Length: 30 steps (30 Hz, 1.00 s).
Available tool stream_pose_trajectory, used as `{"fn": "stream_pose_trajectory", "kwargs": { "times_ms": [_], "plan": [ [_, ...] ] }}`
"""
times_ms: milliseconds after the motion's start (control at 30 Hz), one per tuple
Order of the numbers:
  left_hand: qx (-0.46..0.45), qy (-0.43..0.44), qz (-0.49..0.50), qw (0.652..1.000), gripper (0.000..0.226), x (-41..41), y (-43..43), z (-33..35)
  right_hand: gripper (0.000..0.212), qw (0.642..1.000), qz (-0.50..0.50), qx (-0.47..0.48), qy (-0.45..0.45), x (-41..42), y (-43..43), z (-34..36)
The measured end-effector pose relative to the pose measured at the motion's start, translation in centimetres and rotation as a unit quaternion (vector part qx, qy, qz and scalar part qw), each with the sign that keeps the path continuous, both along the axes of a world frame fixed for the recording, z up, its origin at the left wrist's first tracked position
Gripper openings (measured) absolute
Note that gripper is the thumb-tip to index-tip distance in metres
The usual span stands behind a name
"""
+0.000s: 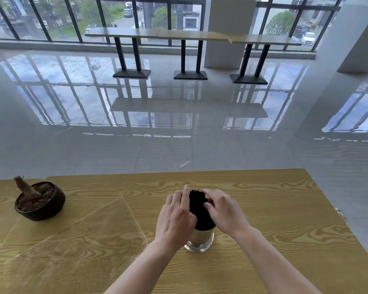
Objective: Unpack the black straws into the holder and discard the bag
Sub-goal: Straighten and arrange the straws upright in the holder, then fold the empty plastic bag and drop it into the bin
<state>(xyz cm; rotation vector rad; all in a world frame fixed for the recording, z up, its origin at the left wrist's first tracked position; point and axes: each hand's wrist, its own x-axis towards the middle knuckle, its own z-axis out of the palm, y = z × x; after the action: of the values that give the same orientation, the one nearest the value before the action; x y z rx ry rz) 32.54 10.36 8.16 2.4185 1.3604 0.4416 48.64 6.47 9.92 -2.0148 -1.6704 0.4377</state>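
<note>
Here I see the black straws (201, 219), a dense matte bundle, upright in the clear glass holder (199, 238) at lower centre. The left hand (175, 217) presses near-straight fingers to its side; the right hand (225, 211) curls over the tops. A clear bag (77, 236) lies flat on the table (274, 209), lower left.

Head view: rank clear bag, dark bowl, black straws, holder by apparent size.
1. clear bag, lying flat, clearly the largest.
2. dark bowl.
3. black straws and holder: not ranked. Their visible parts look alike in size, and the holder is partly hidden.
</note>
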Motion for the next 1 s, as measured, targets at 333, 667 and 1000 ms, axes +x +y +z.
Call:
{"fn": "stream_pose_trajectory", "kwargs": {
  "times_ms": [333, 667, 1000],
  "plan": [
    [0.004, 0.078, 0.022, 0.997, 0.07, -0.4, -1.0, 0.4, 0.016, 0.997, -0.042, -0.03, -0.059, -0.4, -0.6, 0.1],
    [-0.014, 0.074, 0.062, 0.995, 0.072, -0.5, -1.2, 0.5, 0.036, 0.998, -0.053, -0.023, -0.03, -0.1, -1.1, 0.6],
    [0.033, 0.076, 0.123, 0.989, 0.069, -7.7, 0.3, 2.2, 0.026, 0.988, 0.045, 0.147, -0.019, -6.2, 1.7, 5.7]
  ]
}}
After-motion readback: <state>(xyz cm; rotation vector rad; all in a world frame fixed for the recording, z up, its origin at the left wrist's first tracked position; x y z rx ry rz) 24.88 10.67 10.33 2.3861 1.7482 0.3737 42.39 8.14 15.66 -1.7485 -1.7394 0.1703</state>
